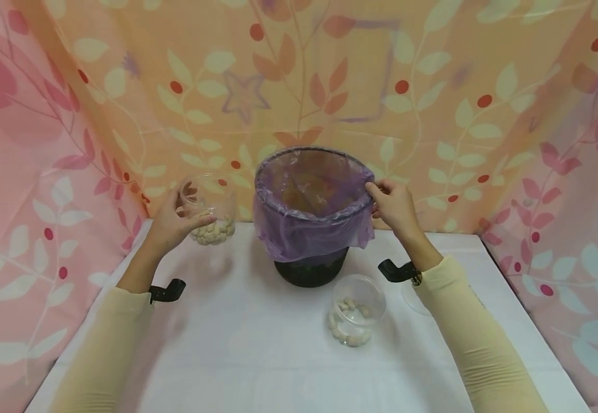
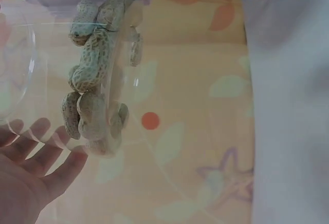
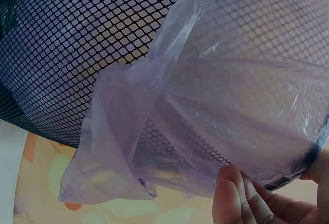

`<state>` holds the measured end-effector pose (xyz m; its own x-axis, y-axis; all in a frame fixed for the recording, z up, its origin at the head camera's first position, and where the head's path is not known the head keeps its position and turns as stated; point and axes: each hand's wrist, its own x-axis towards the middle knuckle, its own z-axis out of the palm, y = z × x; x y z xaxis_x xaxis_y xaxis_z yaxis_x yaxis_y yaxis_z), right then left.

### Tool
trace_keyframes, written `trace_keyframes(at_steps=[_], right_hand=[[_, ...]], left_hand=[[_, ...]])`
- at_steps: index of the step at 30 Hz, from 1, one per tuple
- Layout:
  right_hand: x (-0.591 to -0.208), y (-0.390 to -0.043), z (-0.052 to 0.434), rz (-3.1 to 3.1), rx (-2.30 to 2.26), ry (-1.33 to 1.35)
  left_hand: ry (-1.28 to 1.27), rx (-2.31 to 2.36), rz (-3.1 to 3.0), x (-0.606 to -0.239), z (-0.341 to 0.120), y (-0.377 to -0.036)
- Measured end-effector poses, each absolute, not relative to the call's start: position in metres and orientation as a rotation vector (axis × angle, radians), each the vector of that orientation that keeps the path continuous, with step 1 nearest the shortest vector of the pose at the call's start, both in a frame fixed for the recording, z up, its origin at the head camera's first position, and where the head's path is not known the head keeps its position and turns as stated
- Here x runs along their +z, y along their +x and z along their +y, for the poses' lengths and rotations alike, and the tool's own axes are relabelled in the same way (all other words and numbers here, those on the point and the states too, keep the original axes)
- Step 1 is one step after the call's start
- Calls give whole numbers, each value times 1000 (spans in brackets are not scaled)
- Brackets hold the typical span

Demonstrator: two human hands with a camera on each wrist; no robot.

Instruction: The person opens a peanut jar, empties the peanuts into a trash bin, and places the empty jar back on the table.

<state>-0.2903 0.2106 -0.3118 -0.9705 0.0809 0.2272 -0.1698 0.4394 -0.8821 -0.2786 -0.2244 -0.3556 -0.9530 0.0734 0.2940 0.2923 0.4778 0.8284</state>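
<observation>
The left hand (image 1: 175,225) curls its fingers around a clear plastic jar (image 1: 210,207) partly filled with peanuts in the shell (image 1: 213,232), holding it tilted near the table's (image 1: 237,355) far left edge, just beside the fabric backdrop (image 1: 123,86). In the left wrist view the peanuts (image 2: 92,80) pile against the jar wall above the fingers (image 2: 46,157). The right hand (image 1: 394,205) pinches the rim of a black mesh bin (image 1: 311,272) lined with a purple plastic bag (image 1: 309,229), which stands at the middle of the table's far edge; the right wrist view shows fingertips (image 3: 241,198) on the bag's folded-over edge (image 3: 169,131). A second clear jar (image 1: 358,310) with a few peanuts lies on its side nearer the front, right of centre.
</observation>
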Motion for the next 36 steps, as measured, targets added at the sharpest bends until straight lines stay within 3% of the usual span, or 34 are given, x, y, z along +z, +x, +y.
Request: trace_keyframes(at_steps=[16,36], right_hand=[[-316,-290,211,-2487,1522,52],[-313,-290,207,-2473,1521,33]], left_hand=[[-468,-1322,-2517,-296,-204,-307],[-782,-420,-2498,-243,-184,-312]])
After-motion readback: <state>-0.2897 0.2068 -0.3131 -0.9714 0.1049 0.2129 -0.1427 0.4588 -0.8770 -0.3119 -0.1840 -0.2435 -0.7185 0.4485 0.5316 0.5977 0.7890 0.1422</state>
